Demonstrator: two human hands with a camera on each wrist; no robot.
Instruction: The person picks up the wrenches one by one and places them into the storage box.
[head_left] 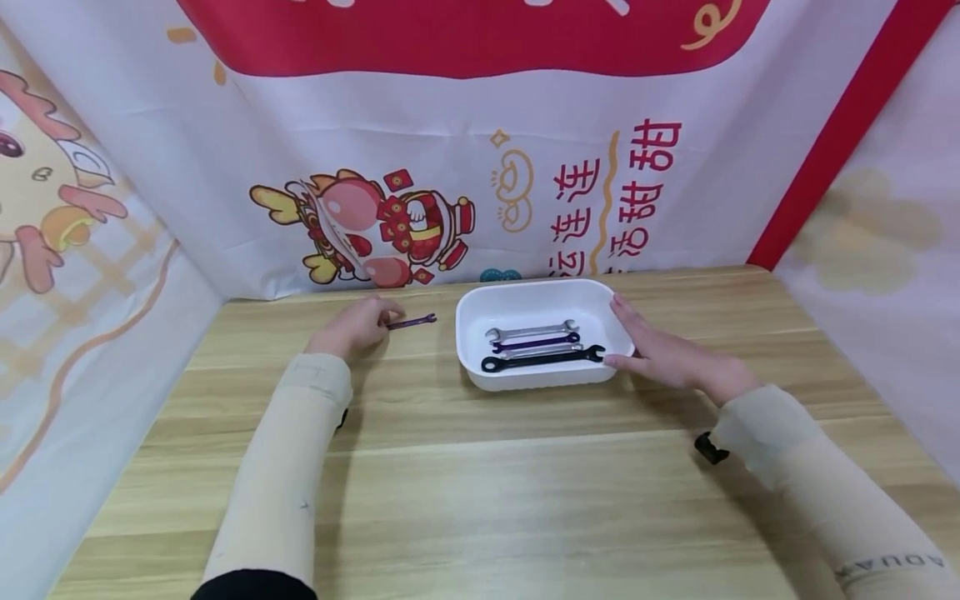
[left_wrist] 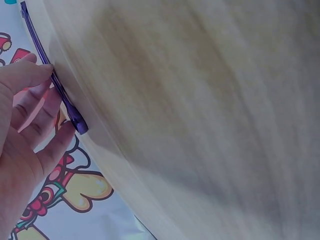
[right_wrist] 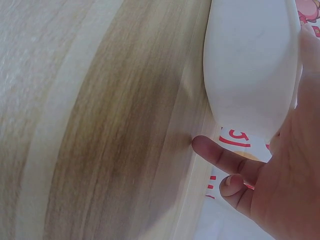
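In the head view my left hand [head_left: 356, 325] pinches a purple wrench [head_left: 412, 322] to the left of a white plastic tub [head_left: 536, 381]. The left wrist view shows the thumb and fingers of the left hand [left_wrist: 30, 115] along the shaft of that wrench [left_wrist: 56, 82], just over the tabletop. My right hand [head_left: 670, 354] holds the right end of the tub, thumb at the front corner and fingers along the side. Inside lie a black wrench [head_left: 542, 360], another purple wrench [head_left: 536, 342] and silver wrenches [head_left: 531, 331], roughly parallel.
A wood-grain table [head_left: 480, 492] spreads under both arms. Its back edge meets a printed white cloth [head_left: 450, 117], and more cloth hangs at the left and right sides. The tub stands near the back edge.
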